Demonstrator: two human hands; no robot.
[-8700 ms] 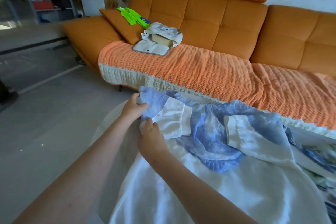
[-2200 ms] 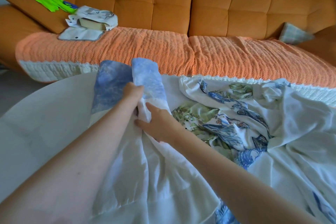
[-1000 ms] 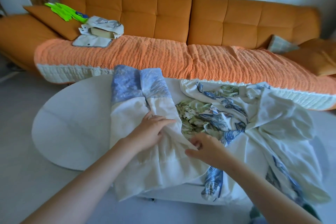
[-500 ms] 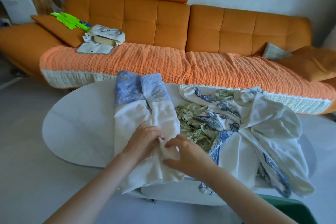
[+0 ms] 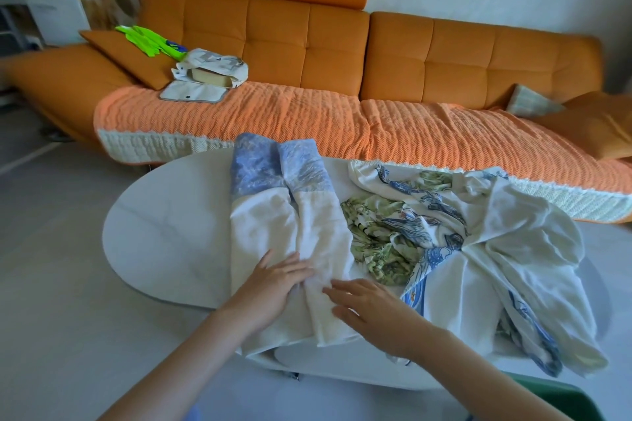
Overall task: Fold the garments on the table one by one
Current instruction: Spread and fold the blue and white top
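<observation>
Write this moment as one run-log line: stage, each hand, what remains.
stage: white-and-blue garment folded lengthwise on table | left hand: flat on it | right hand: open, touching its right fold | remaining: floral garment crumpled

I can read no text, number or brand on my feed. The white board (image 5: 58,15) left of the sofa (image 5: 342,44) carries a faint dark line near its top, too blurred to read. The cloth bag (image 5: 219,63) on the sofa's left seat shows grey block shapes that may be letters; I cannot make them out.
</observation>
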